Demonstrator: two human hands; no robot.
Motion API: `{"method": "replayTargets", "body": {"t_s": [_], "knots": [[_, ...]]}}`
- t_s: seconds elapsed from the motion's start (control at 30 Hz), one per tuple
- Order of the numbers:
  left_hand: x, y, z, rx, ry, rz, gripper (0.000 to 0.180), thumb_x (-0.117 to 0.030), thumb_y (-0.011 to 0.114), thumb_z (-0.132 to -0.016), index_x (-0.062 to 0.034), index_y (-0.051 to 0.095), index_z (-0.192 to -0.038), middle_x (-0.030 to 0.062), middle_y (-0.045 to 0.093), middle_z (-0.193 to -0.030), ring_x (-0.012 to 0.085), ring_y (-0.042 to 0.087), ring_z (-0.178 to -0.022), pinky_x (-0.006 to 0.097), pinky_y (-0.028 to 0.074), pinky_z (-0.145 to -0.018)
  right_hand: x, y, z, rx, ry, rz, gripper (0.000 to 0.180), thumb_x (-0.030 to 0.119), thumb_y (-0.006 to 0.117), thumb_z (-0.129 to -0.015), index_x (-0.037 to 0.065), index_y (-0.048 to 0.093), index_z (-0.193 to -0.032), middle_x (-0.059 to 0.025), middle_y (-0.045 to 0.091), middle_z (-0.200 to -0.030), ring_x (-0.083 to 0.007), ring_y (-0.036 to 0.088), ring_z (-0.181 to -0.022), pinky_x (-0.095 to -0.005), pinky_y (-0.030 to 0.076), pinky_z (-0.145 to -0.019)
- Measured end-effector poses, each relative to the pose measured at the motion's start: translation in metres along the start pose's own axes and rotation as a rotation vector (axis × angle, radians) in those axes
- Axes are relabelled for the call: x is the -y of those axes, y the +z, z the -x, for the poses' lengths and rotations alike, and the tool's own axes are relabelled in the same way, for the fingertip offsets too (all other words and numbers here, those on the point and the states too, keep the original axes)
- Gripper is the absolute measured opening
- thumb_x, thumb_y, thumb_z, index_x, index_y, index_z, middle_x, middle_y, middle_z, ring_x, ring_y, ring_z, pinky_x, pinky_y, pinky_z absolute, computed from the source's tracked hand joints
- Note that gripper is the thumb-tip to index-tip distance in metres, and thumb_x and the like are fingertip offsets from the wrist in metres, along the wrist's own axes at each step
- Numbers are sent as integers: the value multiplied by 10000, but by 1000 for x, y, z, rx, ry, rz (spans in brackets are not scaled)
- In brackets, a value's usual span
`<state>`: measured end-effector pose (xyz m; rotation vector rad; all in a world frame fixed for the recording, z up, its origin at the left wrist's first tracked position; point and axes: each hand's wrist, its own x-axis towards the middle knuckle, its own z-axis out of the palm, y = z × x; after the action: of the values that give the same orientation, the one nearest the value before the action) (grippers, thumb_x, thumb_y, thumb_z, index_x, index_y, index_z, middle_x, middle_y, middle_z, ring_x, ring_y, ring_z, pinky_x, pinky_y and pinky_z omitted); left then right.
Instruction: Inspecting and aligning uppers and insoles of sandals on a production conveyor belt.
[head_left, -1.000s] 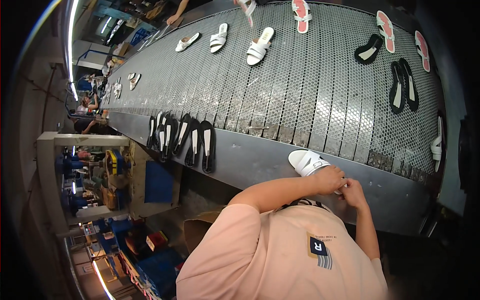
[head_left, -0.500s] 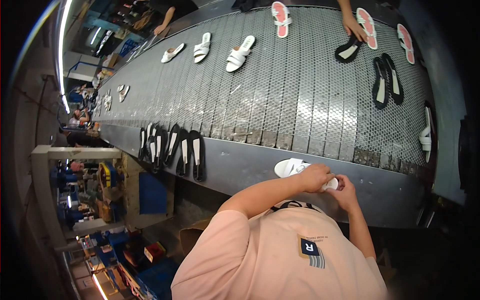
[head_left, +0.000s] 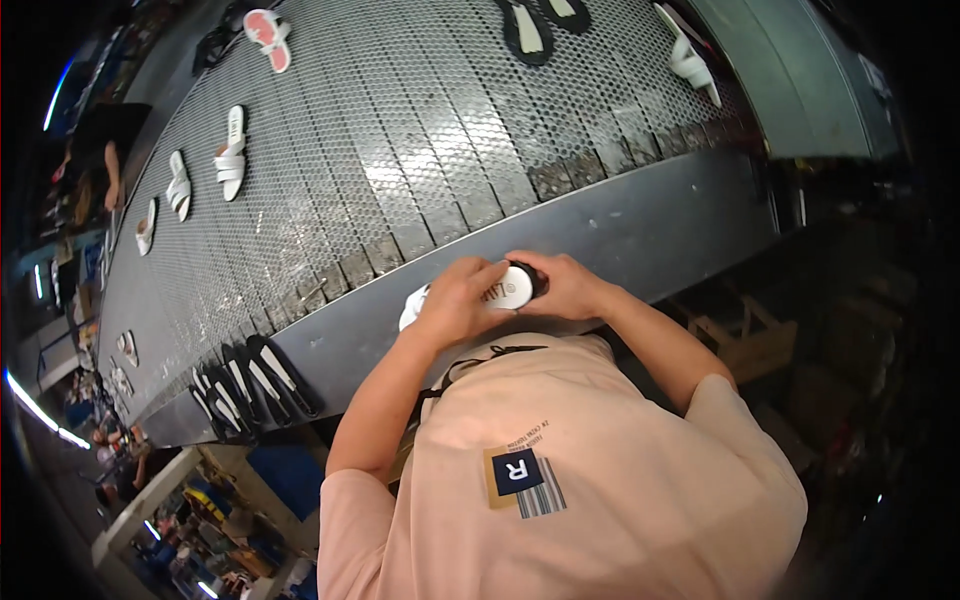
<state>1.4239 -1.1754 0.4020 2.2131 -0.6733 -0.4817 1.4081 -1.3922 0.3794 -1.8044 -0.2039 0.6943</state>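
A white slide sandal with dark print on its insole is between my hands, over the metal ledge. My left hand wraps round its middle, hiding most of it; part of the white strap shows beyond the fingers. My right hand grips the heel end, where a dark edge shows against the white insole. Whether that dark edge is a sole cannot be made out. Several black soles with pale centre strips stand side by side along the ledge at left.
Beyond the metal ledge runs a wire-mesh conveyor. On it lie white sandals, a pink-lined sandal and black soles. A green-grey machine housing borders the right end. Another person's arm is at far left.
The head view has swung, so the belt and ledge appear tilted. My right hand has closed further round the heel end, and a dark edge now shows there. My left hand keeps its hold.
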Motion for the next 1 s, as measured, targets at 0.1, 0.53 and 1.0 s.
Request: {"method": "replayTargets", "body": {"t_s": [0.1, 0.53, 1.0], "knots": [[-8, -2, -3, 53, -43, -8, 589, -207, 813, -601, -53, 614, -1132, 135, 593, -994, 302, 584, -905, 376, 484, -779, -4, 0, 3, 39, 28, -115, 710, 160, 782, -661, 67, 473, -1294, -156, 651, -1047, -231, 635, -937, -328, 496, -828], [-19, -4, -10, 102, -132, 17, 564, -208, 800, -614, -69, 623, -1131, 128, 594, -975, 300, 579, -909, 373, 473, -779, -1, -10, 11, 76, 37, -209, 667, 98, 759, -660, 65, 477, -1264, -128, 669, -970, -186, 641, -872, -308, 502, -783], [-29, 4, -21, 95, -120, 62, 576, -191, 804, -614, -64, 613, -1141, 136, 588, -1007, 303, 579, -921, 371, 476, -792, 10, -33, 16, 133, 49, -145, 726, 49, 765, -676, 3, 427, -1316, -149, 648, -1057, -167, 628, -930, -314, 519, -853]]}}
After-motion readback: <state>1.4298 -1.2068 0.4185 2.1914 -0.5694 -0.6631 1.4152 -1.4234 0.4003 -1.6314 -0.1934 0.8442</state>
